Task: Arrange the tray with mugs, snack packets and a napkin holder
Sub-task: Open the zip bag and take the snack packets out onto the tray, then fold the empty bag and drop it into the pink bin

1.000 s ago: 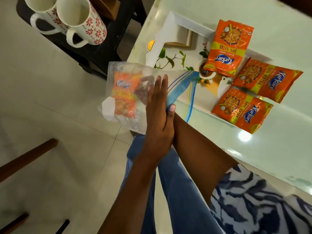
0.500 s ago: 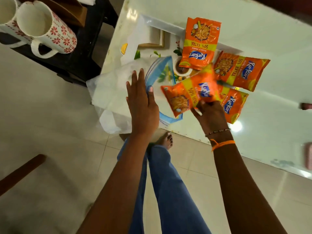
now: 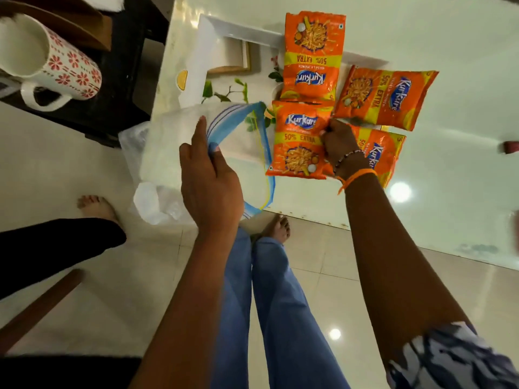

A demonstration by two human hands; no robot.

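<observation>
Right hand (image 3: pixel 338 143) pinches a snack packet (image 3: pixel 297 141) on the tray (image 3: pixel 207 37), beside three others on the counter (image 3: pixel 449 178); left hand (image 3: pixel 209 178) grips a clear plastic bag (image 3: pixel 168 147).

Glossy cream floor tiles (image 3: pixel 84 169), glare

Clear zip bag (image 3: pixel 179 153) with blue seal strip, pinched at its mouth, hangs over the edge of the glossy white table (image 3: pixel 449 175). Dark side table (image 3: pixel 126 80) up and left of that grip. Wooden chair leg (image 3: pixel 39 307) low left, on the tiled floor (image 3: pixel 98 262). Second person's bare foot (image 3: pixel 97 207) and black trouser leg (image 3: pixel 53 248) left of the grip. Blue jeans (image 3: pixel 280 318) straight below it, patterned sleeve (image 3: pixel 455 360) bottom right.
</observation>
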